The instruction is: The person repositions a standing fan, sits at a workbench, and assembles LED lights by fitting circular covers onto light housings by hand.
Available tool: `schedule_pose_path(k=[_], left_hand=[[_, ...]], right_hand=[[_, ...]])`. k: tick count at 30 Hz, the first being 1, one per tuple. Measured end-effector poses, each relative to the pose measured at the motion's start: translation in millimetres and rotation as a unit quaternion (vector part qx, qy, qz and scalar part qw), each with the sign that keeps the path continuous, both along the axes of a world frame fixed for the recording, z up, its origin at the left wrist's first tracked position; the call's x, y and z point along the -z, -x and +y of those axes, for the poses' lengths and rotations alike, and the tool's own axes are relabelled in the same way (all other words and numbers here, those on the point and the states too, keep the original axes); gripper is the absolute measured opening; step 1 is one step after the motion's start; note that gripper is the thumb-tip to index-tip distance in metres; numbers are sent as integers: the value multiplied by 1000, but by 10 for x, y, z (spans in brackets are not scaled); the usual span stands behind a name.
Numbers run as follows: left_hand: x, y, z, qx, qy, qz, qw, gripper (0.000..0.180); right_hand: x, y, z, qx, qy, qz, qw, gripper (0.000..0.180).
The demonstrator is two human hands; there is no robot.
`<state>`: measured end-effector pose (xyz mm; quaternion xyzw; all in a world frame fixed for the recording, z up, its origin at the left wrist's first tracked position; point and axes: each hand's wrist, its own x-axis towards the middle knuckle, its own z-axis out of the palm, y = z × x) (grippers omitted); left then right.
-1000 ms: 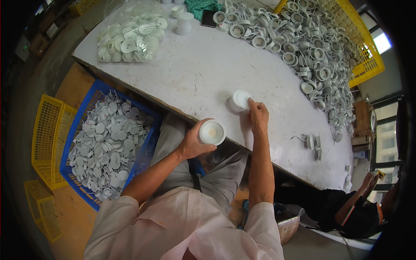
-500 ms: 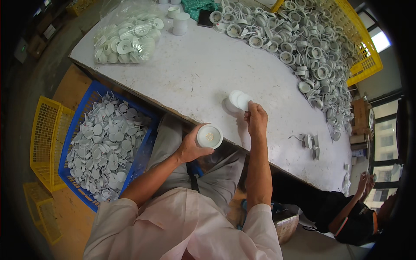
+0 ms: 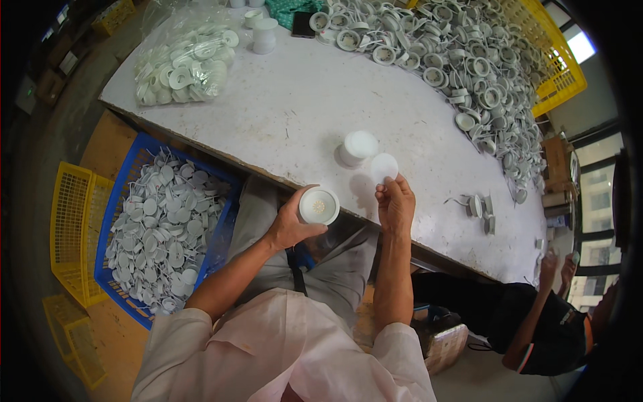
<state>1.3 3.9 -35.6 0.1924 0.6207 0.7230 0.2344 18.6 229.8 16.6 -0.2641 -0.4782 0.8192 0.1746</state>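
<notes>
White round housing (image 3: 319,205) cupped in left hand (image 3: 289,224), open face up, held off near edge of table (image 3: 281,127). Thin white disc (image 3: 384,167) pinched at fingertips of right hand (image 3: 396,203), held over table just beside stack of discs (image 3: 355,147). Blue crate (image 3: 127,194) of white parts set below table, left.

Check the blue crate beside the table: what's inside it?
The blue crate holds a loose heap of white round lamp parts with wires. The heap hides the crate's floor, and the table edge covers its far end.
</notes>
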Motion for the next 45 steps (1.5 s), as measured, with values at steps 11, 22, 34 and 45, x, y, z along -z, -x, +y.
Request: schedule_pose_path(k=[11,22,34,45], left_hand=[[-28,21,137,2,-28,-36,999,82],[-92,23,151,42,-34,-25,998,81],[-170,-20,167,12,15,5,1000,58],[-161,-38,173,4,26,3,1000,46]], right_hand=[[108,-398,-169,9,-147,-45,988,13],[177,-669,-439,-64,-722,161,670,41],[216,-638,-578,-103,-755,151,629,55],[155,-656,-611,-103,-769,128,618,51]])
